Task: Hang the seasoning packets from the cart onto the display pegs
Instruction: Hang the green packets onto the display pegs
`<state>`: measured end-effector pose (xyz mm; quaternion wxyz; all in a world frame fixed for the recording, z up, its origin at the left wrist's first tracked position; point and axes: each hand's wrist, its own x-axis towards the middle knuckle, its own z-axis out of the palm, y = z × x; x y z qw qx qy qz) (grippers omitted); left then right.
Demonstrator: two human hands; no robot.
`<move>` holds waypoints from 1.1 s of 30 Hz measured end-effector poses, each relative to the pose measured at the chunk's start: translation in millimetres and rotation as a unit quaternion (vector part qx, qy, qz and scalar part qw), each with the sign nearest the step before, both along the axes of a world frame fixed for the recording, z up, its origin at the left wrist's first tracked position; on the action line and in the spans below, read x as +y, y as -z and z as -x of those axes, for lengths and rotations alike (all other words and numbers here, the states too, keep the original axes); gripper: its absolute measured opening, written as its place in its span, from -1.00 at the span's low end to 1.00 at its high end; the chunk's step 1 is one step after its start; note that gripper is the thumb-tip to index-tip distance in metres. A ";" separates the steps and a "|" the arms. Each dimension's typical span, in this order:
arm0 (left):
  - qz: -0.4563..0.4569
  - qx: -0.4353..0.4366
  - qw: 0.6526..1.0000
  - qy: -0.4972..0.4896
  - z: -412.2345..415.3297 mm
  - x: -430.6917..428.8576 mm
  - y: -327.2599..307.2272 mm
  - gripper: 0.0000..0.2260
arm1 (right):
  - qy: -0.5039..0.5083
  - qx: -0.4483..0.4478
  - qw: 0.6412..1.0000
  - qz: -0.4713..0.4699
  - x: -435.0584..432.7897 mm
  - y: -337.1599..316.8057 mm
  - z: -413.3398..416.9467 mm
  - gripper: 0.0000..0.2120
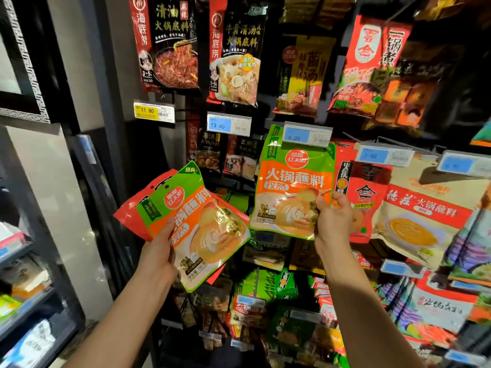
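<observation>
Left hand (pixel 159 251) — grasps tilted green-orange packet (pixel 202 224), red packet (pixel 127 213) stacked behind it, centre-left of frame.
Right hand (pixel 333 219) — pinches upright green-orange packet (pixel 289 187) at its lower right corner, frame centre; top edge behind blue price tag (pixel 305 135).

Yellow price tag (pixel 154 111) beside blue price tags (pixel 229 125), a grey pillar (pixel 75 83) and stocked side shelves (pixel 29 298) at left
</observation>
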<state>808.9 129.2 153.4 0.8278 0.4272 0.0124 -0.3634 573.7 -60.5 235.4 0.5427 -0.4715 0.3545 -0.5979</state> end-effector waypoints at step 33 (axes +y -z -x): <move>0.017 0.009 1.000 -0.001 -2.6 -1.8 -18.8 -0.52 | 0.076 0.199 0.977 0.012 -38.0 -9.0 -23.1 -0.93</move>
